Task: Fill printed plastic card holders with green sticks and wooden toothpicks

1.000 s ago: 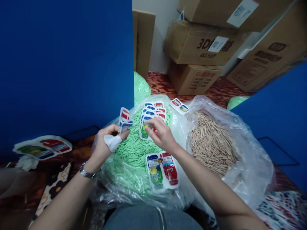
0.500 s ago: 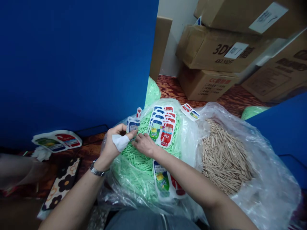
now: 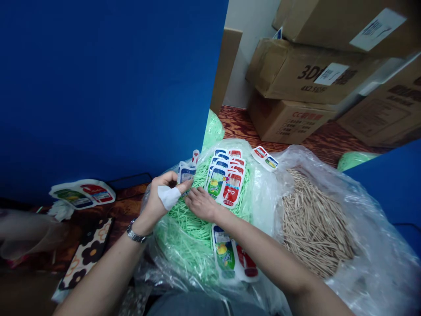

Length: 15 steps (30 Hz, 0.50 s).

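Head view: left hand [image 3: 161,197] pinches small pouch [image 3: 186,173].

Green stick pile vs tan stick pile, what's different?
Colour: the green sticks are mint green, the tan sticks bare wood colour.
Load: printed pouches lie on the green sticks; none lie on the tan sticks.
Hands: the right hand rests on the green sticks, beside the left hand pinching a small pouch; the tan sticks go untouched.
Shared: both are loose heaps in clear plastic bags.
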Each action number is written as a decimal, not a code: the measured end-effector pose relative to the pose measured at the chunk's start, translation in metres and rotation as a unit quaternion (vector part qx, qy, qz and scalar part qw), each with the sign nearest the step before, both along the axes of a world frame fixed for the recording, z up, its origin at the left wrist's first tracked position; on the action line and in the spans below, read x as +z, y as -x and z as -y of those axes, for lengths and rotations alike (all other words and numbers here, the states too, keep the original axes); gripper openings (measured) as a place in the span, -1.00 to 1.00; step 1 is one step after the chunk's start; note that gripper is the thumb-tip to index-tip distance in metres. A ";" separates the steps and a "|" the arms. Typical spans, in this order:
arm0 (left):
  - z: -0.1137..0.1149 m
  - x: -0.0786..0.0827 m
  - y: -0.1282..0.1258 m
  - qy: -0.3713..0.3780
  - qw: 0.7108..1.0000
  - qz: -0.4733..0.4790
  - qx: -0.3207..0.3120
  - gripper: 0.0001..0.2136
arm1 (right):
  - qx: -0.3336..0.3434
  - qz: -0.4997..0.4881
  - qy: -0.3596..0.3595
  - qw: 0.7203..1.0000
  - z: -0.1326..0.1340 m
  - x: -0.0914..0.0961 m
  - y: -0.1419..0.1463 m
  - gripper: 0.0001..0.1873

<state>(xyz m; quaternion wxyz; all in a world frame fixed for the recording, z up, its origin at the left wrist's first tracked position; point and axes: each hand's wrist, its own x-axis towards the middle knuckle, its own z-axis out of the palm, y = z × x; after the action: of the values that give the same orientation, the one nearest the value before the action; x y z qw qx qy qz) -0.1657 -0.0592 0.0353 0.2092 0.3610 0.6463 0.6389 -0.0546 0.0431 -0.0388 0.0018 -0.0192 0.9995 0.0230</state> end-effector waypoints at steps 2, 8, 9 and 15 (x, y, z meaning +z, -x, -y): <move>0.001 0.001 0.002 -0.005 1.000 0.008 0.010 -0.75 | 0.006 -0.011 0.007 1.000 -0.003 0.002 -0.004 -0.78; 0.001 0.003 0.007 -0.023 0.999 0.029 0.017 -0.74 | 0.010 -0.064 0.086 0.994 -0.005 0.007 -0.014 -0.84; 0.001 0.003 0.008 -0.024 0.999 0.024 0.020 -0.75 | -0.003 -0.067 0.125 0.990 -0.004 0.010 -0.015 -0.85; -0.001 0.002 0.013 -0.010 0.997 -0.041 0.064 -0.78 | -0.092 -0.055 0.437 0.893 -0.006 0.040 -0.024 -0.86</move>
<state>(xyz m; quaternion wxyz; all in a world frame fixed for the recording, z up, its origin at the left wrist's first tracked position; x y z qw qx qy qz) -0.1791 -0.0582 0.0374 0.1372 0.3468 0.6697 0.6421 -0.0302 0.0495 0.0008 -0.0599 0.0753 0.9047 -0.4151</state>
